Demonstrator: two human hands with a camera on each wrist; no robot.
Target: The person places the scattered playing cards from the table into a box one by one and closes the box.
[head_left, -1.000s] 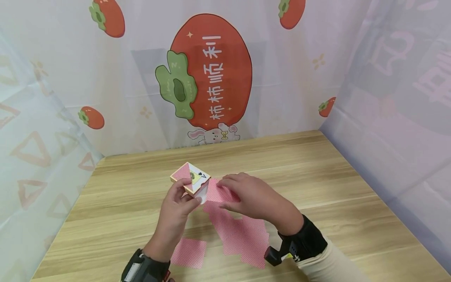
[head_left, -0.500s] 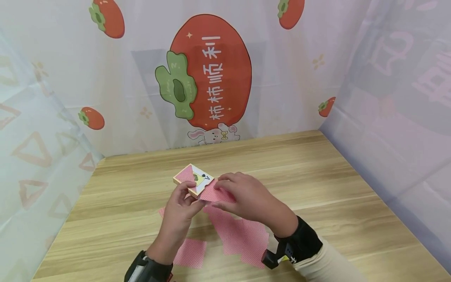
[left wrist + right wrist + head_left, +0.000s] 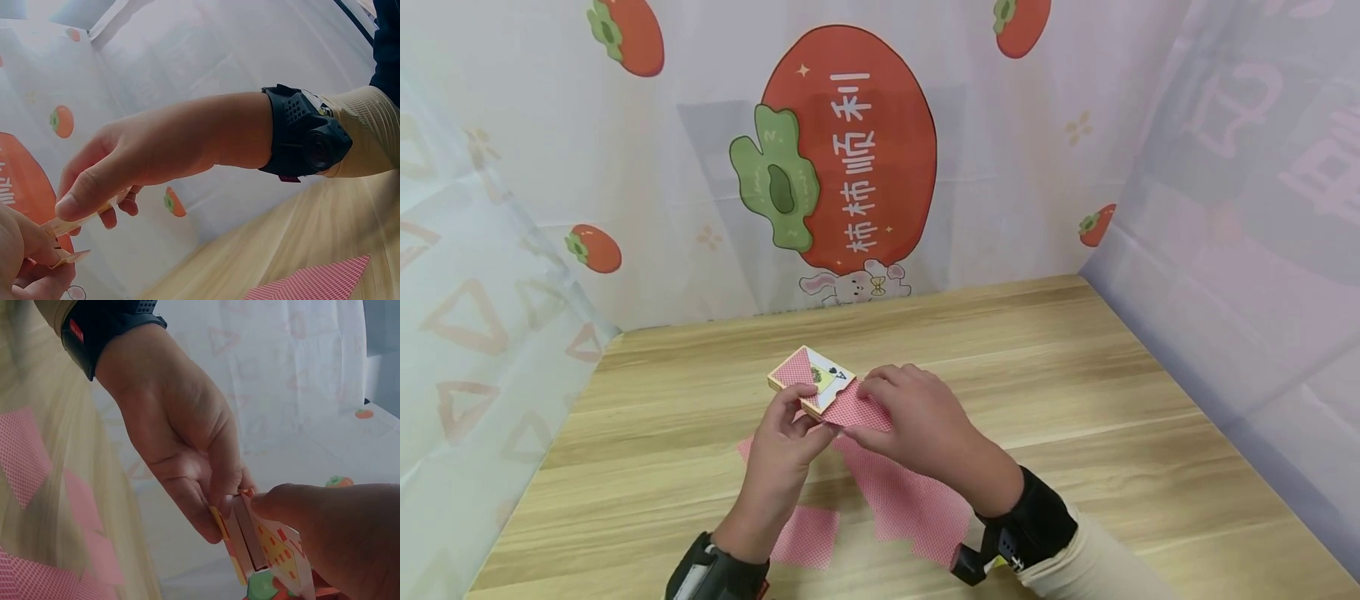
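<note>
My left hand (image 3: pixel 778 454) grips a playing card box (image 3: pixel 811 379) tilted above the table, fingers over its top face and thumb near its mouth. The box has a red pattern, a white corner with a spade ace and a yellow label. My right hand (image 3: pixel 932 421) pinches red-backed playing cards (image 3: pixel 857 407) right at the box's mouth, its thumb close to my left thumb. The left wrist view shows the right hand (image 3: pixel 144 147) reaching in from the right. In the right wrist view, my left hand's fingers (image 3: pixel 222 469) hold the box by its edge.
Several red-backed cards (image 3: pixel 917 508) lie overlapping face down on the wooden table (image 3: pixel 1075 375) below my right hand. Another card (image 3: pixel 807 537) lies near my left wrist, and a card corner (image 3: pixel 745 448) peeks out left of my hand. Printed cloth (image 3: pixel 1000 183) hangs behind the table.
My right hand has brought the cards left against the box's mouth, covering the white flap seen earlier. The box has shifted slightly right. Over the last half second, little has moved.
</note>
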